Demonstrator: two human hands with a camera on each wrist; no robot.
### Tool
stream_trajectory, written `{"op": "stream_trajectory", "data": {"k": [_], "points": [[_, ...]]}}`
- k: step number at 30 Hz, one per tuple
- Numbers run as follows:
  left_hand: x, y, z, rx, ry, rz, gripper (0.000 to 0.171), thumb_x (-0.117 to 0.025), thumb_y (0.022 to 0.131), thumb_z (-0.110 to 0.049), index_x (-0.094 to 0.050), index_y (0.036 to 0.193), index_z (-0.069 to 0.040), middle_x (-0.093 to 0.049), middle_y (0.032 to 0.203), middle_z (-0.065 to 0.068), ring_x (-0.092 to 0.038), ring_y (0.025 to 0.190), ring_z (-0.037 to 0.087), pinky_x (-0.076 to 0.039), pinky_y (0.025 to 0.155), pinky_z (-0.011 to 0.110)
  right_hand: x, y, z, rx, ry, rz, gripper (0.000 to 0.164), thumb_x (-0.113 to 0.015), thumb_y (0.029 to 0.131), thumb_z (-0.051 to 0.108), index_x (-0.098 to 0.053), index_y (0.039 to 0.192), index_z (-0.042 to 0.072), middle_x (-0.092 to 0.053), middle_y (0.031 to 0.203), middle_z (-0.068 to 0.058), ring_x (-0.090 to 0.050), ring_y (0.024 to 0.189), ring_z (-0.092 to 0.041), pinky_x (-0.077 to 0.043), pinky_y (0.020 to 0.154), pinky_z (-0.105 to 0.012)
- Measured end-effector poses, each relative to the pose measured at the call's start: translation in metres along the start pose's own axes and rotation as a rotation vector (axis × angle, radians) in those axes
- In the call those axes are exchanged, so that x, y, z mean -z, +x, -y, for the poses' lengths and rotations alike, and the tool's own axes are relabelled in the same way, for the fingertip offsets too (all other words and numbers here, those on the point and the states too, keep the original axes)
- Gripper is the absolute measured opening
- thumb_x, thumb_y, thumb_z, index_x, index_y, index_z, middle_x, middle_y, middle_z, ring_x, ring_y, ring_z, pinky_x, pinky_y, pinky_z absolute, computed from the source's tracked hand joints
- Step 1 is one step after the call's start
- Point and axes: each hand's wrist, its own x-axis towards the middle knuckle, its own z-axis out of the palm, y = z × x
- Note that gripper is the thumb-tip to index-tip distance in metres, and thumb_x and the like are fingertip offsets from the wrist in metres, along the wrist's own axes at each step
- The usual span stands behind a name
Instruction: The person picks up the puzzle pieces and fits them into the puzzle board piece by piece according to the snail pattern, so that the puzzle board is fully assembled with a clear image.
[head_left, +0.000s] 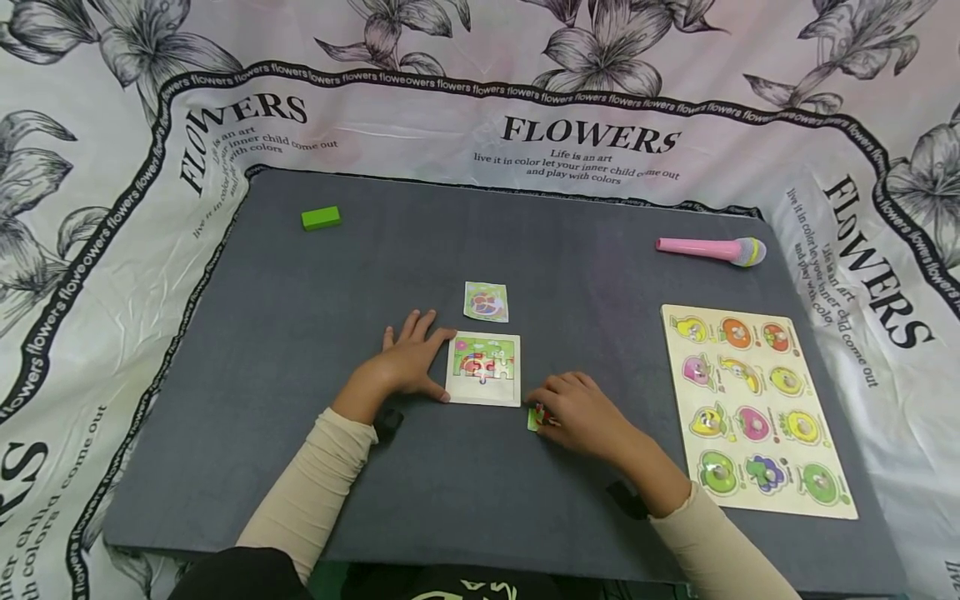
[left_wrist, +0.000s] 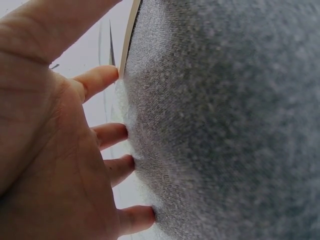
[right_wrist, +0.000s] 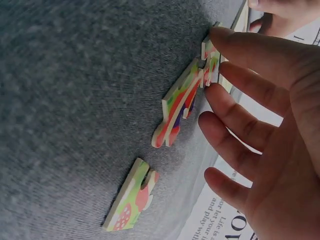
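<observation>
A white jigsaw tray (head_left: 483,393) lies on the table, with several joined puzzle pieces (head_left: 483,358) in its upper part. My left hand (head_left: 405,364) is at its left side, fingers spread; the thumb and index finger touch the tray's edge. Right of the tray, my right hand (head_left: 581,412) reaches down over loose pieces. In the right wrist view its thumb and fingertips pinch a small puzzle piece (right_wrist: 209,62). Beside that lies a red and green puzzle piece (right_wrist: 177,107), and farther off another loose piece (right_wrist: 131,200). The right hand partly covers these in the head view.
A small picture card (head_left: 486,302) lies just beyond the tray. A green block (head_left: 321,218) sits at the far left, and a pink toy microphone (head_left: 708,250) at the far right. A fruit puzzle board (head_left: 757,408) lies on the right of the grey table (head_left: 360,258).
</observation>
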Motion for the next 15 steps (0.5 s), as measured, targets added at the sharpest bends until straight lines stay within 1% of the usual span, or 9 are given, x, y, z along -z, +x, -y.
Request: {"op": "stream_trajectory", "data": {"k": [4, 7, 10, 15], "points": [[0.000, -0.002, 0.002, 0.002, -0.010, 0.008, 0.103, -0.086, 0.070, -0.045, -0.028, 0.153, -0.025, 0.001, 0.163, 0.013, 0.009, 0.149, 0.035, -0.004, 0.112, 0.068, 0.002, 0.003, 0.002, 0.010, 0.015, -0.006, 0.035, -0.082, 0.078, 0.027, -0.070, 0.110, 0.016, -0.065, 0.100, -0.001, -0.060, 0.100, -0.024, -0.043, 0.094, -0.048], [0.000, -0.002, 0.002, -0.003, -0.022, 0.007, 0.103, -0.085, 0.071, -0.045, -0.027, 0.153, -0.026, 0.003, 0.163, 0.012, 0.010, 0.149, 0.034, -0.003, 0.112, 0.067, 0.006, 0.009, 0.004, 0.028, 0.017, -0.036, 0.034, -0.081, 0.079, 0.026, -0.070, 0.109, 0.016, -0.065, 0.100, 0.001, -0.059, 0.098, -0.022, -0.043, 0.094, -0.046], [0.001, -0.002, 0.003, -0.004, -0.023, 0.005, 0.103, -0.085, 0.071, -0.045, -0.026, 0.153, -0.026, 0.003, 0.163, 0.012, 0.010, 0.149, 0.034, -0.002, 0.113, 0.067, 0.009, 0.021, 0.008, 0.049, 0.007, -0.077, 0.032, -0.081, 0.079, 0.026, -0.070, 0.108, 0.016, -0.065, 0.100, 0.001, -0.059, 0.098, -0.021, -0.042, 0.095, -0.044], [0.000, 0.000, 0.004, -0.006, -0.017, 0.001, 0.102, -0.085, 0.070, -0.045, -0.028, 0.153, -0.026, 0.002, 0.163, 0.012, 0.009, 0.149, 0.035, -0.004, 0.112, 0.067, 0.008, 0.049, 0.022, 0.095, -0.053, -0.127, 0.026, -0.079, 0.081, 0.029, -0.071, 0.103, 0.018, -0.066, 0.100, 0.000, -0.059, 0.099, -0.022, -0.042, 0.096, -0.044]]}}
